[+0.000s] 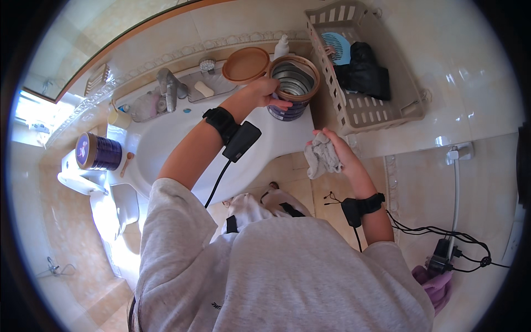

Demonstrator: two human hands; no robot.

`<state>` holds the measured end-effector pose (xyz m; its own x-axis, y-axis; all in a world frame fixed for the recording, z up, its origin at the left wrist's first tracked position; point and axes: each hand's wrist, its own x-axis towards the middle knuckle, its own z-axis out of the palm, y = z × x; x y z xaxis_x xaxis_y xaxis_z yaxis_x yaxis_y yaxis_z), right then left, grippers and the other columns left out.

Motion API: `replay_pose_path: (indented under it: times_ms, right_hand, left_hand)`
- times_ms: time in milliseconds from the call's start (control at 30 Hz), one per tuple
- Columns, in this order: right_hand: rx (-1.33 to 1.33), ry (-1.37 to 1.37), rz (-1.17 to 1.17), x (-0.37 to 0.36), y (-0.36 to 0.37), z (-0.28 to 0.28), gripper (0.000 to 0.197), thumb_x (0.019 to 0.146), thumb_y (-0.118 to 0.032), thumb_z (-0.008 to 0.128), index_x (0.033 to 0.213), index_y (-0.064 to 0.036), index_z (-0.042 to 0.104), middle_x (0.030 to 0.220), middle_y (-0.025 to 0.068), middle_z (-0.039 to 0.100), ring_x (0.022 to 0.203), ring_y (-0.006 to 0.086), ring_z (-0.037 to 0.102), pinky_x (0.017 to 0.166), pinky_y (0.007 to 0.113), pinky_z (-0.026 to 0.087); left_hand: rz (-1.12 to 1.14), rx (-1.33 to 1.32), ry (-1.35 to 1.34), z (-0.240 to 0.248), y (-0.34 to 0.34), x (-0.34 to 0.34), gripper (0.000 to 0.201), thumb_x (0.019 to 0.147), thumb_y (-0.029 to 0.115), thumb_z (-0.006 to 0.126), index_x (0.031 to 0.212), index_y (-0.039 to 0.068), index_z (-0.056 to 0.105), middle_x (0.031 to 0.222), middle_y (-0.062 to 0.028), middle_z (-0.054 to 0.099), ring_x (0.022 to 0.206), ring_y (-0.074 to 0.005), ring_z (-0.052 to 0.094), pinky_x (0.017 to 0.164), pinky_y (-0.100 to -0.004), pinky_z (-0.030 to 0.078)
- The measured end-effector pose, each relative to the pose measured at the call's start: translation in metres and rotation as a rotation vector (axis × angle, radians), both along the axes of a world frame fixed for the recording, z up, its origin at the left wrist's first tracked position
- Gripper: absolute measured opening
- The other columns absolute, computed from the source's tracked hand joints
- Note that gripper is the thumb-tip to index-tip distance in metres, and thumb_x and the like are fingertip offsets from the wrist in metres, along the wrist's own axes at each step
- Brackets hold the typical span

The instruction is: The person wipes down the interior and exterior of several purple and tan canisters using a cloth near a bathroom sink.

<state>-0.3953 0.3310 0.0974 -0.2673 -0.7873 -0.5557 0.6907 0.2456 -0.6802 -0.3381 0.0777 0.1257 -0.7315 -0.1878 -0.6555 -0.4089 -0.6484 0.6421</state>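
Note:
My left hand [265, 93] is at the left side of an uncovered purple tin [289, 108] with a brown rim and a ribbed, silvery inside. Its fingers lie against the tin's rim and outer wall, gripping it. The tin stands at the right end of the white sink counter. Right of and nearer than the tin, my right hand [341, 150] is closed around a crumpled grey-white cloth [322, 157], held clear of the counter. Just behind the tin, to its left, lies a round brown lid [246, 65].
A beige plastic basket [381, 117] with a black bag and a blue slotted item is at the right. Behind the sink [160, 138] are a faucet [167, 88], soap [203, 88] and a white bottle [281, 47]. Another purple tin [99, 151] and a wooden spoon [126, 164] sit left.

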Motion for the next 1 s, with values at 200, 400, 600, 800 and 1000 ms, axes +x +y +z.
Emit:
replay_pose_path:
  times_ms: [200, 400, 600, 800, 1000]
  right_hand:
    - [-0.033, -0.010, -0.029, 0.002, -0.006, 0.001, 0.039, 0.083, -0.037, 0.044, 0.099, -0.0015, 0.048, 0.093, 0.0159, 0.057, 0.083, 0.0217, 0.057, 0.075, 0.030, 0.045]
    - [-0.043, -0.031, 0.062, 0.023, -0.028, 0.000, 0.032, 0.084, -0.032, 0.044, 0.089, -0.0014, 0.053, 0.086, 0.0105, 0.059, 0.078, 0.0168, 0.057, 0.071, 0.027, 0.045]
    - [-0.005, -0.070, 0.347, 0.068, -0.073, -0.024, 0.035, 0.085, -0.030, 0.040, 0.092, 0.0013, 0.054, 0.089, 0.0100, 0.058, 0.081, 0.0170, 0.056, 0.075, 0.027, 0.044]
    - [0.008, -0.101, 0.562, 0.142, -0.143, -0.013, 0.031, 0.084, -0.028, 0.044, 0.098, -0.0019, 0.052, 0.091, 0.0080, 0.057, 0.083, 0.0140, 0.055, 0.073, 0.025, 0.044]
    - [-0.135, 0.139, 0.808, 0.235, -0.237, 0.008, 0.044, 0.084, -0.025, 0.042, 0.121, -0.0028, 0.035, 0.106, 0.0131, 0.051, 0.093, 0.0155, 0.052, 0.081, 0.026, 0.042]
  left_hand:
    - [0.012, -0.036, 0.106, -0.003, 0.008, -0.002, 0.037, 0.084, 0.012, 0.039, 0.114, -0.007, 0.028, 0.109, -0.0253, 0.040, 0.086, -0.0440, 0.051, 0.064, -0.0438, 0.053]
    - [0.142, -0.091, 0.022, 0.040, 0.028, 0.052, 0.054, 0.082, 0.030, 0.047, 0.121, -0.002, 0.026, 0.113, -0.0231, 0.040, 0.095, -0.0368, 0.050, 0.071, -0.0427, 0.051]
    - [0.191, -0.377, 0.180, 0.025, 0.020, 0.181, 0.036, 0.085, 0.023, 0.042, 0.112, 0.000, 0.042, 0.108, -0.0143, 0.049, 0.094, -0.0233, 0.053, 0.078, -0.0322, 0.045]
    - [0.537, -0.788, 0.120, 0.012, -0.038, 0.323, 0.023, 0.086, 0.014, 0.040, 0.102, 0.001, 0.051, 0.095, -0.0068, 0.057, 0.093, -0.0139, 0.052, 0.075, -0.0247, 0.043]
    - [1.267, -1.446, -0.157, 0.016, -0.131, 0.462, 0.025, 0.080, 0.014, 0.050, 0.102, 0.001, 0.050, 0.097, -0.0080, 0.054, 0.087, -0.0157, 0.051, 0.077, -0.0244, 0.040]
